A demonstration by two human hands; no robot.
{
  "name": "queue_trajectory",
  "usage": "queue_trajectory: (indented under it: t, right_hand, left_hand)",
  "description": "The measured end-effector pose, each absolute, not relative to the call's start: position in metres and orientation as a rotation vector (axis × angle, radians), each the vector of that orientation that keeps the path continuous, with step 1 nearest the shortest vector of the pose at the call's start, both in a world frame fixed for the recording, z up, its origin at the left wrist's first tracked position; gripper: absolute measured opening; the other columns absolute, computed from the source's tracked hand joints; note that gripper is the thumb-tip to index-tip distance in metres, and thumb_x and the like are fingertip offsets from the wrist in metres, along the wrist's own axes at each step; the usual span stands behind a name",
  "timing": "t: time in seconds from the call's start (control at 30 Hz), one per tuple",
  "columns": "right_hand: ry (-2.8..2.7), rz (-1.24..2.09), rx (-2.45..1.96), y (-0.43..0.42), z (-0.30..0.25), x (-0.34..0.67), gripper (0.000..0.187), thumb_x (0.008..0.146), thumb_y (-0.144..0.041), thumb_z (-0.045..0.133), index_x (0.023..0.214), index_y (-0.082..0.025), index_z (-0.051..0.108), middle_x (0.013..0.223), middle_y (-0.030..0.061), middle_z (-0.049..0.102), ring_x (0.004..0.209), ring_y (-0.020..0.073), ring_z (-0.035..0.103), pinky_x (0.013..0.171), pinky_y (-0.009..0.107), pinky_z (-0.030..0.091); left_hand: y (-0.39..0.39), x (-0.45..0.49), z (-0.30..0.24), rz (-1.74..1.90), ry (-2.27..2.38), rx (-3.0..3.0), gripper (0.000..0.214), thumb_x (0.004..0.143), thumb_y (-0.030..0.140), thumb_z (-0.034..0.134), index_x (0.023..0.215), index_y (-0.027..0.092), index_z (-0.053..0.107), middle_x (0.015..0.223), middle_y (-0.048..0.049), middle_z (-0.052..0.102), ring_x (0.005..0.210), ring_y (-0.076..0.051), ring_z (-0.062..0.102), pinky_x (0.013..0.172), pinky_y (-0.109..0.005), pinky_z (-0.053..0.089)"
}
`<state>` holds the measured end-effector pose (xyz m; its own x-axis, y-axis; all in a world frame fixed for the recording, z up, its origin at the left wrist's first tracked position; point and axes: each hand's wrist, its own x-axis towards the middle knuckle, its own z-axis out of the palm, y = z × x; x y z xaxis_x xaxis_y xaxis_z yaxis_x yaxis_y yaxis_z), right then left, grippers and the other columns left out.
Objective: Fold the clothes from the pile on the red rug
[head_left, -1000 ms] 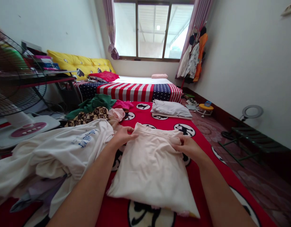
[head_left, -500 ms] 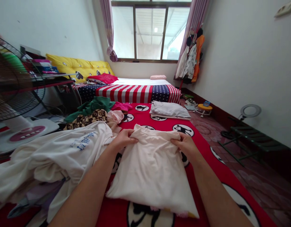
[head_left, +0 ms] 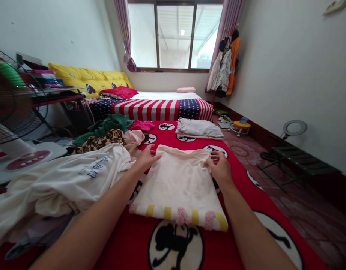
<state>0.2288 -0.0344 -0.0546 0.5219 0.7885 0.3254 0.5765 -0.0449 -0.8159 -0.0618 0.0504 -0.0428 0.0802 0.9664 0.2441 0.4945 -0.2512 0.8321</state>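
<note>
A cream folded shirt point(head_left: 180, 178) lies flat on a red blanket point(head_left: 119, 240) with round monkey prints. Along its near edge run yellow stripes and pink fluffy tufts. My left hand point(head_left: 147, 157) is at the shirt's far left corner, thumb and fingers apart. At the far right corner is my right hand point(head_left: 220, 167), its fingers spread and its thumb against the shirt's edge. Beyond them rests a small stack of folded light garments point(head_left: 199, 128). To the left spreads a loose white shirt point(head_left: 74, 176) with blue lettering.
Behind the white shirt lie a brown patterned garment point(head_left: 102, 141), a green garment point(head_left: 112, 123) and a pink one point(head_left: 136, 137). A fan point(head_left: 23, 155) stands at the left. On the right floor are a dark green folding stool point(head_left: 305, 159) and a ring light point(head_left: 295, 128).
Both hands have loosened their pinch on the shirt's far corners. The shirt now lies flatter, and its striped, tufted near edge has come into view.
</note>
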Motion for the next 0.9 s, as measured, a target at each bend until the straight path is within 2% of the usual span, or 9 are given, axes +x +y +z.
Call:
queue_trajectory:
  t: [0.17, 0.23, 0.3, 0.4, 0.47, 0.53, 0.67, 0.77, 0.9]
  right_hand:
    - [-1.378, -0.161, -1.701, -0.046, -0.039, 0.213, 0.031, 0.075, -0.019, 0.053, 0.105, -0.016, 0.062, 0.103, 0.0109, 0.064, 0.084, 0.0212, 0.061, 0.078, 0.035, 0.048]
    - [-1.524, -0.115, -1.554, -0.048, -0.036, 0.200, 0.023, 0.077, -0.016, 0.050, 0.095, -0.017, 0.064, 0.096, 0.0086, 0.066, 0.084, 0.0199, 0.061, 0.080, 0.033, 0.048]
    - [-1.712, -0.008, -1.445, -0.050, -0.036, 0.186, 0.020, 0.079, -0.015, 0.049, 0.091, -0.018, 0.065, 0.095, 0.0070, 0.068, 0.089, 0.0188, 0.062, 0.084, 0.031, 0.047]
    - [-2.003, 0.070, -1.491, -0.052, -0.043, 0.171, 0.032, 0.085, -0.025, 0.051, 0.114, -0.017, 0.062, 0.122, 0.0096, 0.063, 0.117, 0.0214, 0.053, 0.103, 0.037, 0.036]
    - [-2.070, 0.059, -1.716, -0.051, -0.049, 0.170, 0.050, 0.088, -0.037, 0.050, 0.133, -0.016, 0.050, 0.142, 0.0123, 0.048, 0.134, 0.0253, 0.037, 0.112, 0.047, 0.020]
    - [-1.986, 0.051, -2.002, -0.049, -0.053, 0.173, 0.062, 0.090, -0.048, 0.043, 0.142, -0.014, 0.040, 0.152, 0.0130, 0.033, 0.142, 0.0286, 0.020, 0.113, 0.055, 0.010]
    - [-1.848, 0.106, -2.268, -0.044, -0.054, 0.182, 0.069, 0.092, -0.056, 0.032, 0.148, -0.016, 0.030, 0.157, 0.0092, 0.015, 0.145, 0.0290, 0.009, 0.111, 0.061, 0.009]
    - [-1.876, 0.080, -2.264, -0.044, -0.053, 0.184, 0.067, 0.092, -0.055, 0.030, 0.148, -0.017, 0.031, 0.157, 0.0090, 0.016, 0.145, 0.0286, 0.010, 0.110, 0.061, 0.008]
    - [-1.860, 0.088, -2.272, -0.045, -0.053, 0.188, 0.066, 0.092, -0.057, 0.029, 0.148, -0.021, 0.031, 0.158, 0.0065, 0.015, 0.145, 0.0283, 0.008, 0.110, 0.062, 0.008]
  left_hand:
    - [0.002, -0.056, -0.022, 0.900, 1.388, 2.373, 0.037, 0.079, 0.017, 0.057, 0.116, 0.016, 0.061, 0.113, -0.0108, 0.064, 0.103, -0.024, 0.061, 0.096, -0.039, 0.046]
    - [-0.017, -0.044, -0.024, 0.824, 1.249, 2.443, 0.038, 0.083, 0.015, 0.051, 0.120, 0.016, 0.059, 0.120, -0.0106, 0.062, 0.109, -0.021, 0.059, 0.099, -0.036, 0.045]
    - [-0.032, -0.033, -0.034, 0.737, 1.172, 2.513, 0.047, 0.086, 0.020, 0.051, 0.133, 0.016, 0.050, 0.135, -0.0131, 0.052, 0.124, -0.022, 0.051, 0.106, -0.036, 0.040]
    - [-0.047, -0.026, -0.053, 0.570, 1.203, 2.659, 0.056, 0.092, 0.037, 0.047, 0.143, 0.018, 0.038, 0.151, -0.0150, 0.033, 0.140, -0.027, 0.030, 0.114, -0.046, 0.026]
    - [-0.052, -0.027, -0.061, 0.459, 1.261, 2.720, 0.054, 0.095, 0.043, 0.040, 0.144, 0.021, 0.037, 0.154, -0.0133, 0.027, 0.143, -0.028, 0.022, 0.115, -0.050, 0.018]
    - [-0.053, -0.029, -0.061, 0.365, 1.297, 2.729, 0.054, 0.096, 0.044, 0.035, 0.145, 0.022, 0.035, 0.155, -0.0128, 0.024, 0.144, -0.027, 0.017, 0.115, -0.050, 0.015]
    - [-0.038, -0.027, -0.047, 0.255, 1.203, 2.699, 0.060, 0.093, 0.052, 0.037, 0.146, 0.023, 0.034, 0.155, -0.0134, 0.023, 0.144, -0.029, 0.016, 0.114, -0.050, 0.015]
    - [-0.012, -0.019, -0.037, 0.303, 1.153, 2.646, 0.065, 0.090, 0.060, 0.039, 0.144, 0.024, 0.037, 0.154, -0.0121, 0.028, 0.143, -0.029, 0.020, 0.113, -0.048, 0.018]
    - [0.025, -0.015, -0.044, 0.364, 1.302, 2.602, 0.065, 0.089, 0.059, 0.039, 0.143, 0.022, 0.039, 0.154, -0.0116, 0.027, 0.143, -0.030, 0.020, 0.114, -0.048, 0.014]
